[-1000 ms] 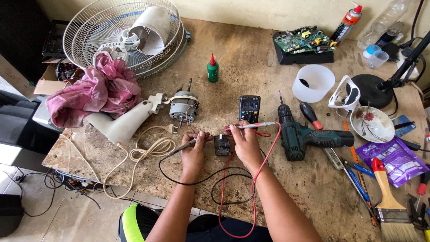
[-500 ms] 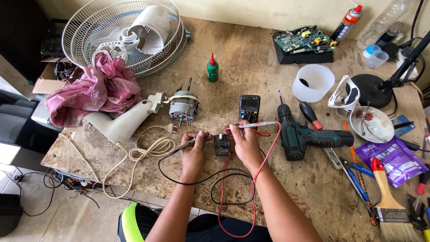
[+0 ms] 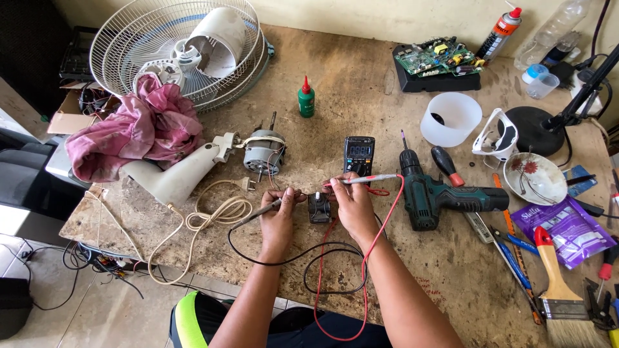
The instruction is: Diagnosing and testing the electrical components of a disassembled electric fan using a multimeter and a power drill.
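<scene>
Multimeter probes sit unchanged from a second ago: left hand (image 3: 278, 216) pinches the black probe (image 3: 258, 212), right hand (image 3: 351, 206) grips the red probe (image 3: 361, 180), both apparently touching the small black switch (image 3: 319, 207) below the multimeter (image 3: 359, 154); the reading continues.

A worn, stained brown workbench (image 3: 361, 90) stands against a pale yellowish wall (image 3: 387, 16). Below its near edge lies a light tiled floor (image 3: 122, 316) strewn with dark cables (image 3: 84, 258), brightly lit at the left. Daylight falls evenly across the bench.
</scene>
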